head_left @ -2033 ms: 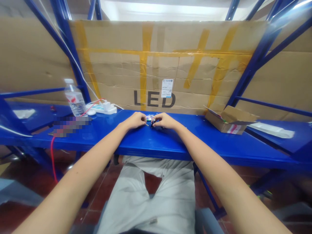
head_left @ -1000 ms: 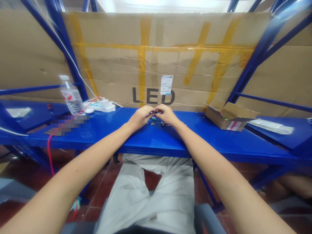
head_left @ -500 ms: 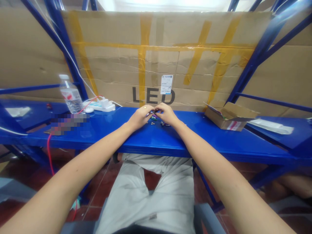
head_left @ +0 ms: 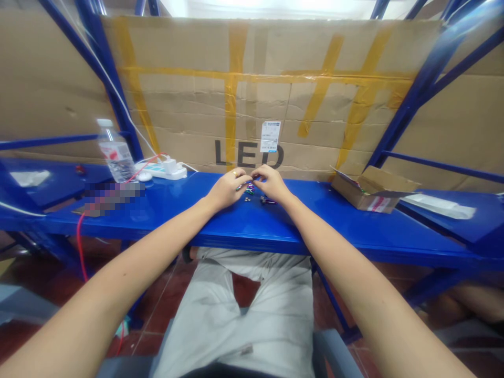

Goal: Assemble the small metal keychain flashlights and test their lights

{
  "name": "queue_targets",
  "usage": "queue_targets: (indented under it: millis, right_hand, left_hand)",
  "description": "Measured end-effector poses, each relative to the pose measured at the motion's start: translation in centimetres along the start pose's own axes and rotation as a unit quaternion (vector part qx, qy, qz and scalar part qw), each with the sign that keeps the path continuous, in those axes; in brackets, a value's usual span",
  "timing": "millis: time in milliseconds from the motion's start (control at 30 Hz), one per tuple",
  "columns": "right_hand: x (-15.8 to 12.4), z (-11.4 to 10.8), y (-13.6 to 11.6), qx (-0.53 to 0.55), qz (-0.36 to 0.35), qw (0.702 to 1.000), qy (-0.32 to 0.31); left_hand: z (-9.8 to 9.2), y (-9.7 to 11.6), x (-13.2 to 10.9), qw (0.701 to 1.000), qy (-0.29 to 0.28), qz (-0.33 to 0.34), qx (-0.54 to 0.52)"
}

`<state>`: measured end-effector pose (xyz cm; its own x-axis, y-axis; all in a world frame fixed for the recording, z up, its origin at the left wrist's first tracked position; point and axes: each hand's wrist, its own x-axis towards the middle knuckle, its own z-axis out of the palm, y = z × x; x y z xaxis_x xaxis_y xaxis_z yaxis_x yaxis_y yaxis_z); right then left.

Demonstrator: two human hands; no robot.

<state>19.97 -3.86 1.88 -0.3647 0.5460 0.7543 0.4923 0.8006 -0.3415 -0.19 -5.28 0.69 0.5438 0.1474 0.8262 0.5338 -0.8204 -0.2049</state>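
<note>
My left hand (head_left: 229,188) and my right hand (head_left: 269,182) meet above the blue table (head_left: 244,223), fingertips pinched close together. Whatever they hold between them is too small to make out. Just under the fingers lie shiny purple-green metallic pieces (head_left: 250,190). A dark, glossy small piece (head_left: 268,200) rests below my right hand. Nearer to me are tiny metal bits (head_left: 248,199), apart from both hands.
An open cardboard box (head_left: 364,197) stands at the right. To the left are a water bottle (head_left: 116,155), a white power strip (head_left: 169,170) and a red cable (head_left: 80,241). A large taped cardboard sheet (head_left: 189,110) rises behind the table.
Both hands stay together in nearly the same place, with small finger movements. My right fingertips have shifted slightly, and more of the shiny pieces beneath shows. The view has barely moved.
</note>
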Motion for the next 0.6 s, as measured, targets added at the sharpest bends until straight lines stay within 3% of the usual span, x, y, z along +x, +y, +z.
queue_targets:
  millis: [333,467,600]
  right_hand:
    - [0.1,0.0,0.3,-0.009,0.005,1.0,-0.006]
    - [0.1,0.0,0.3,0.002,0.017,1.0,0.007]
    - [0.1,0.1,0.4,0.019,0.023,1.0,0.009]
  left_hand:
    - [-0.1,0.4,0.2,0.998,-0.032,0.016,0.058]
    - [-0.5,0.9,0.4,1.0,0.024,0.001,-0.003]
    - [-0.7,1.3,0.6,0.995,0.068,0.041,-0.06]
